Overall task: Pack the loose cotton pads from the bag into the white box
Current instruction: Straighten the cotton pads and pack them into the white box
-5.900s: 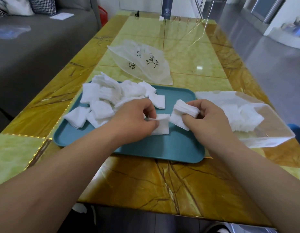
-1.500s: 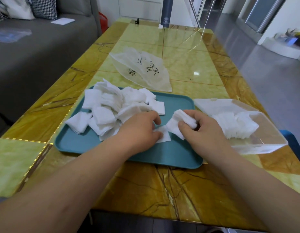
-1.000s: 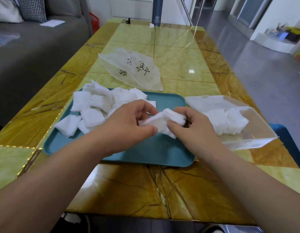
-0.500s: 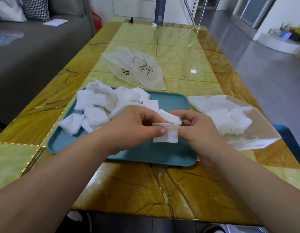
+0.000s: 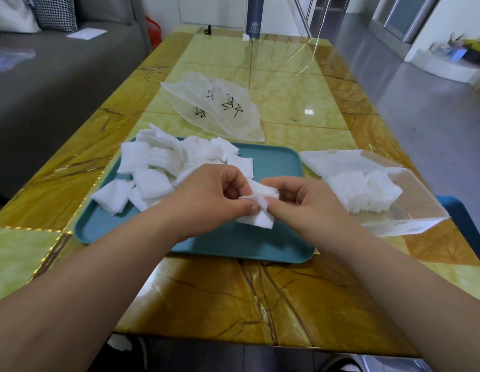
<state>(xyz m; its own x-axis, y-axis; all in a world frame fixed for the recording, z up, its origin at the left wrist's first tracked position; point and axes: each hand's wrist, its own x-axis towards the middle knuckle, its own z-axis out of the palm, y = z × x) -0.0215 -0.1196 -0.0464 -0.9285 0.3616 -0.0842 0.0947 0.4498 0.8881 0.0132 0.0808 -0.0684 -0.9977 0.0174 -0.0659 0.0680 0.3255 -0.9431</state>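
Observation:
A heap of loose white cotton pads [image 5: 158,167] lies on the left half of a teal tray [image 5: 273,162]. Above the tray's middle, my left hand [image 5: 209,194] and my right hand [image 5: 303,202] meet, both pinching a small stack of cotton pads [image 5: 257,210]; one pad hangs down from the fingertips. To the right stands the clear-sided white box [image 5: 410,210], lid folded open behind it, with a row of pads [image 5: 362,189] packed inside. The empty translucent bag [image 5: 220,108] with black print lies flat beyond the tray.
The yellow-green marble table [image 5: 260,296] has its near edge close to me. A grey sofa [image 5: 45,76] runs along the left. A dark cylinder [image 5: 256,17] stands at the far table edge. A blue chair edge [image 5: 464,224] shows beside the box.
My left hand took a pad from the tray and brought it to the stack in my right hand. Both hands now hold the stack together over the tray's middle.

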